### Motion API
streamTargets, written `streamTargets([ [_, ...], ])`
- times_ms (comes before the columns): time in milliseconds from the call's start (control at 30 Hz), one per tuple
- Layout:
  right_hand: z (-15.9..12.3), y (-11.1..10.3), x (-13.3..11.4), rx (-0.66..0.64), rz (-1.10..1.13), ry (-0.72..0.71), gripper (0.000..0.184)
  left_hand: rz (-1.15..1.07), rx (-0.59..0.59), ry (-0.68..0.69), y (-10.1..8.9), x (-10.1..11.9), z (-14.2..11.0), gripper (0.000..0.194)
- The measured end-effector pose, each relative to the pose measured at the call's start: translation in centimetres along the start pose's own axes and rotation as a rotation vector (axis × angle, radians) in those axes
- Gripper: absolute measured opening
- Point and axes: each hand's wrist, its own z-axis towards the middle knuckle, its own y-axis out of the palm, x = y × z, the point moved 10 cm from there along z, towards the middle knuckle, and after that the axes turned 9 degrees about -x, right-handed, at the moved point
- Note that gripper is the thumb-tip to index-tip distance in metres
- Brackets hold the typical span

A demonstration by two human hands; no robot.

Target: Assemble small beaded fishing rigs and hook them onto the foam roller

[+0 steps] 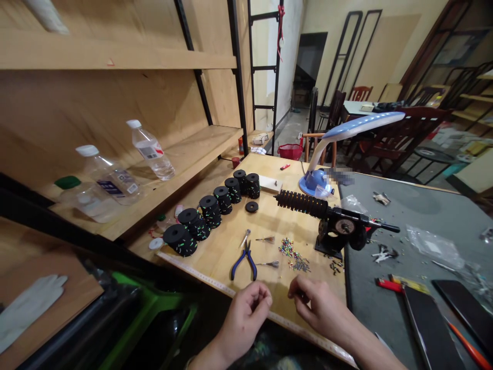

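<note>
My left hand [248, 313] is over the table's front edge, thumb and fingertips pinched; anything between them is too small to make out. To its right, my right hand [314, 300] has its fingers curled in a pinch, and what they hold, if anything, is hidden. Just beyond lie blue-handled pliers [249, 264], two small bundles of fine wires [271, 264], a heap of colourful beads [288, 246] and short dark pins [300, 264]. Behind my right hand stands a black rotary tool [339, 223] with a ribbed black roll [302, 203] on its shaft.
Stacks of black foam discs [210, 210] line the table's left side. A blue desk lamp [314, 180] stands at the back. Plastic bottles [152, 151] rest on the left shelf. On the grey mat [370, 205] lie phones [431, 326], a red-handled cutter [389, 285] and plastic bags [435, 246].
</note>
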Motion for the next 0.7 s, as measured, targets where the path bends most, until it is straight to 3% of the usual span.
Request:
streamTargets([
  [700, 0.04, -0.5, 0.18, 0.053, -0.033, -0.007, 0.011, -0.028, 0.004, 0.017, -0.16, 0.35, 0.43, 0.021],
])
